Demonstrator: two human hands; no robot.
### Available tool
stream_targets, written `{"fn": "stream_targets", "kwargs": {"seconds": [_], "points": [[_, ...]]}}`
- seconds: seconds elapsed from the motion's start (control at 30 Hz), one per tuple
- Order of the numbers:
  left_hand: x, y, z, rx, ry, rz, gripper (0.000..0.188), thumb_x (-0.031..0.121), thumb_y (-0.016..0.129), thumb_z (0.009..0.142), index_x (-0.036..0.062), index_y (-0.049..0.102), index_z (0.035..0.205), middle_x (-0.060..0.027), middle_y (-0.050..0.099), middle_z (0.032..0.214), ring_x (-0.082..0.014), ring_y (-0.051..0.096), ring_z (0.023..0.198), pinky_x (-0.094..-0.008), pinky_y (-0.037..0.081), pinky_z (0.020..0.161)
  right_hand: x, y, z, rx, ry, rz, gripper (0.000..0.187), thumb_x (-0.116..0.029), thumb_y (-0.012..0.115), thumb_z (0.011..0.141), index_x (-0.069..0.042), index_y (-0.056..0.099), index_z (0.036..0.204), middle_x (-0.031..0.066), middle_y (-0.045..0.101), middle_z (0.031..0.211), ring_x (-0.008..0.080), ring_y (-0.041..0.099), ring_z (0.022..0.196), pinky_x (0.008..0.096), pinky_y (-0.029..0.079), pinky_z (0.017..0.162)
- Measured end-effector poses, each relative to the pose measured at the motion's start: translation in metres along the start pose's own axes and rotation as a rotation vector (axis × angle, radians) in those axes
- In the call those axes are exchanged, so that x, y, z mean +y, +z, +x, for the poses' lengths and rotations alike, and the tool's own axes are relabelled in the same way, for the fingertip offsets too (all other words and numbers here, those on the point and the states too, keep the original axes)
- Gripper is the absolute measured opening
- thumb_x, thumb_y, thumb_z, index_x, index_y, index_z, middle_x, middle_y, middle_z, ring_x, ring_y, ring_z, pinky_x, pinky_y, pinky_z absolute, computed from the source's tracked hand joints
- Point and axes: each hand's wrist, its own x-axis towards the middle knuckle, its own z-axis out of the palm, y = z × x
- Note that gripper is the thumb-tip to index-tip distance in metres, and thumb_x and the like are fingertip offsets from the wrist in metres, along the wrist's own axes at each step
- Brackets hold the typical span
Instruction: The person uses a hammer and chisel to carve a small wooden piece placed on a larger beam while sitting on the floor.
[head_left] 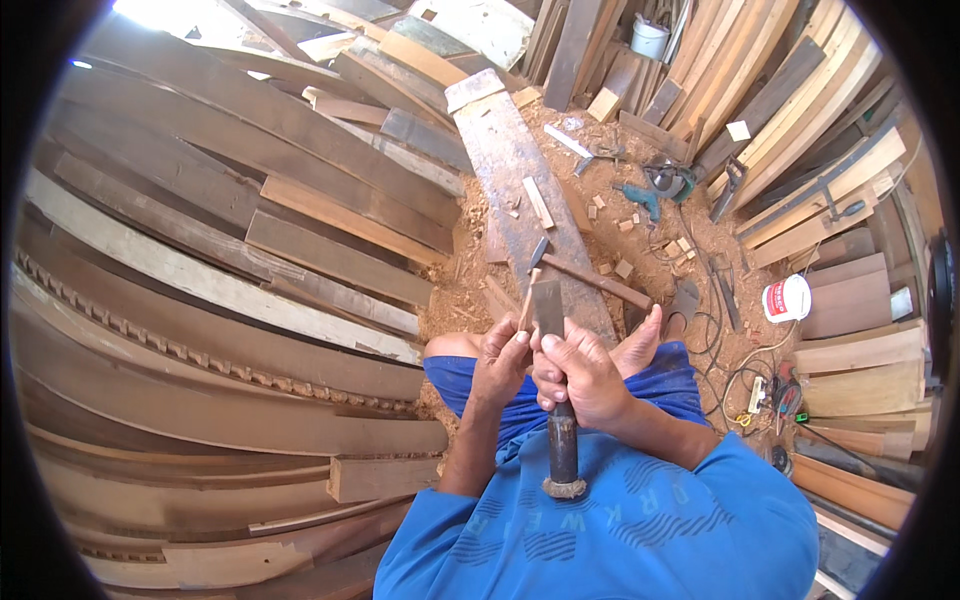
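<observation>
My right hand (588, 372) is closed round a wide chisel (548, 308). Its blade points away from me, while the dark handle with a frayed butt comes back toward my chest. Beside the blade, my left hand (500, 358) pinches a thin wooden stick (528, 302) between thumb and fingers. The stick stands next to the chisel's left edge; whether the two touch, I cannot tell. Just beyond my hands, a hammer (590, 275) lies across a long worn board (510, 140), its wooden handle slanting down to the right. A small pale wood piece (538, 202) rests farther along that board.
Long planks (240, 270) are stacked on the left, and more timber (780, 90) leans at the right. A teal power tool (642, 202), wood offcuts and cords lie on the shaving-strewn floor (715, 295). A white bucket (786, 299) stands at the right. My bare foot (637, 345) is near the hammer handle.
</observation>
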Motion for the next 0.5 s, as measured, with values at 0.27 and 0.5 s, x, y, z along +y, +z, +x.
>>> {"fn": "stream_targets", "kwargs": {"seconds": [0.27, 0.5], "points": [[0.010, 0.007, 0.005, 0.092, -0.016, 0.048, 0.029, 0.026, 0.042, 0.104, 0.0042, 0.054, 0.117, 0.0024, 0.052, 0.077, -0.0030, 0.041, 0.060, -0.0187, 0.032, 0.051, 0.011, -0.003, 0.003, 0.021, 0.065, -0.016, 0.015, -0.024, 0.046, 0.101, -0.009, 0.046, 0.103, -0.0024, 0.040, 0.068, 0.0055, 0.041, 0.050, 0.0251, 0.044, 0.049], [0.023, 0.012, -0.015, 0.106, 0.103, 0.697, 0.039, 0.030, 0.035, 0.106, 0.0007, 0.059, 0.110, -0.0023, 0.058, 0.084, -0.0091, 0.051, 0.076, -0.0248, 0.045, 0.068, 0.016, 0.004, -0.010, -0.042, 0.116, -0.054, 0.015, -0.023, 0.045, 0.100, -0.009, 0.045, 0.101, -0.0034, 0.039, 0.064, 0.0057, 0.040, 0.047, 0.0258, 0.044, 0.046]]}}
